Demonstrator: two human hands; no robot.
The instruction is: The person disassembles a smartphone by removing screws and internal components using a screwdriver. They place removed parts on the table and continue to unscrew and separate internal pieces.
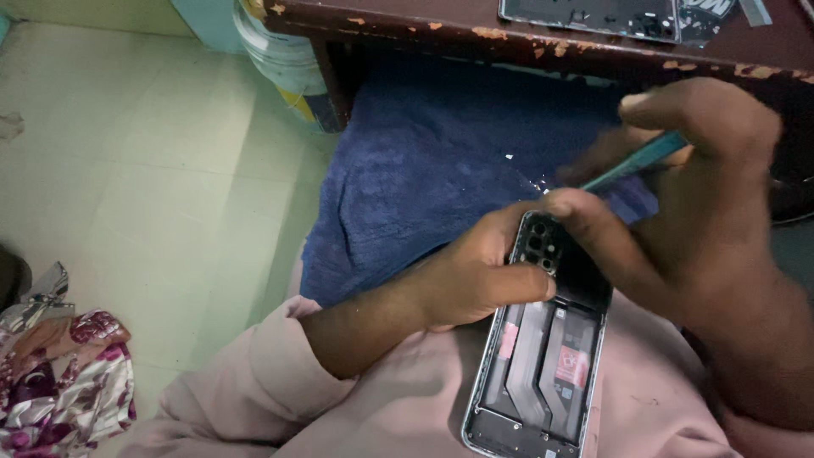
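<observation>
Head view. A smartphone with its back cover removed lies on the person's lap, over pink cloth, with a dark blue towel spread just beyond it. Its long axis runs nearly upright in the frame, tilted slightly; the camera end points away from the person, toward the worn wooden table, and the bottom edge sits nearest the body. The left hand clasps the upper left side of the phone, thumb pressed across the frame below the camera module. The right hand is closed around a slim teal tool, its fingers bearing on the phone's top edge; the tool is motion-blurred, so its tip cannot be placed exactly. The step in hand appears to be prying or scraping at the camera end. Any further move there seems to call for a steady left grip and light, shallow pressure, since exposed flex cables lie close by.
</observation>
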